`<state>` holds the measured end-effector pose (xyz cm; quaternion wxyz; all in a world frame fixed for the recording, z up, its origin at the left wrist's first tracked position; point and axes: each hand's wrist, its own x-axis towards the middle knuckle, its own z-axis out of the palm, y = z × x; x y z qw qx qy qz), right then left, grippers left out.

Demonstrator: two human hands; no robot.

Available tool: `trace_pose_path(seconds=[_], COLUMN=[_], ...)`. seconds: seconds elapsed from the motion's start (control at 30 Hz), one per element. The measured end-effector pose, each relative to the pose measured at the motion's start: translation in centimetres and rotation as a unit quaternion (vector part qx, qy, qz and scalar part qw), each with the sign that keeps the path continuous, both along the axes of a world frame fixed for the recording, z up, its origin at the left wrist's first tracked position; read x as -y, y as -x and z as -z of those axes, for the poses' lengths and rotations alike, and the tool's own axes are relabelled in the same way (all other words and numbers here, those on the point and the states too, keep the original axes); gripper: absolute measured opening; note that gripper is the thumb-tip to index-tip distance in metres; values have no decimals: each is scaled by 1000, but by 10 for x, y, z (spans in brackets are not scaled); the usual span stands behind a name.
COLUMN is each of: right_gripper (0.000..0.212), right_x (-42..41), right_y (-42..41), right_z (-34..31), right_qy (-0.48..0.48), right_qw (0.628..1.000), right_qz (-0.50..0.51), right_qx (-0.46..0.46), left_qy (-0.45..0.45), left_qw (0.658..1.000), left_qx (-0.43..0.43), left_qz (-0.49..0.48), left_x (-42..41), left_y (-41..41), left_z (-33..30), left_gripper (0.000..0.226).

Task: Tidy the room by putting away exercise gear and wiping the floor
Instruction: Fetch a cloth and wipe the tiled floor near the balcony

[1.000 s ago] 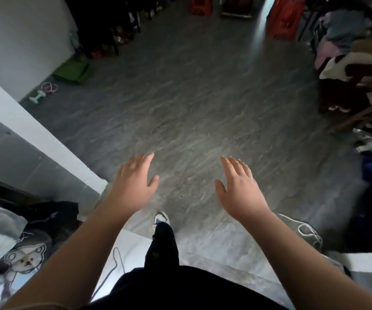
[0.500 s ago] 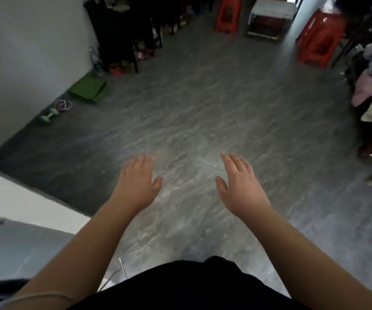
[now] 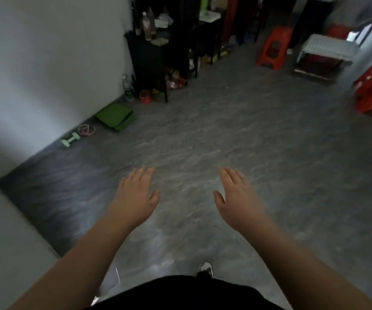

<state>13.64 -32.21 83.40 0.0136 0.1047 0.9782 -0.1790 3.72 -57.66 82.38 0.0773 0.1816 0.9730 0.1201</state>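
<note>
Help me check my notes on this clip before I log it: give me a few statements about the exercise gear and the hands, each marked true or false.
1. Both hands are empty. True: the left hand and right hand are open, fingers spread, above the floor.
2. The green dumbbell lies on the floor near the wall. True.
3. The folded green mat is propped upright against the wall. False: it lies flat on the floor at the foot of the wall.
4. The pink coiled item lies between the dumbbell and the mat. True.
5. The orange stool stands right beside the dumbbell. False: it stands far across the room, to the right.
</note>
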Motion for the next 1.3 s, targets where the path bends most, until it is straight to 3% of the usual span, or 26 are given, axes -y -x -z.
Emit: trace_pose_path(seconds=[0.4,0.9,1.3], right_gripper=[68,68,67], right_x=[-64,-109,-233], right_y=[313,690,1016], right_z=[0,-9,3], right_qy=[6,27,24], right_qw=[996,998,995], right_qz=[-85,-51,-97], right_qx=[5,2,-11], left_qy=[-34,-42,-34], left_qw=[995,998,996], left_qx=[15,18,20], left_qz=[-89,-46,-81], left_x=[-40,-116,-231], left_y=[268,670,967], left_z=[12,-12,-3], left_gripper=[71,69,69])
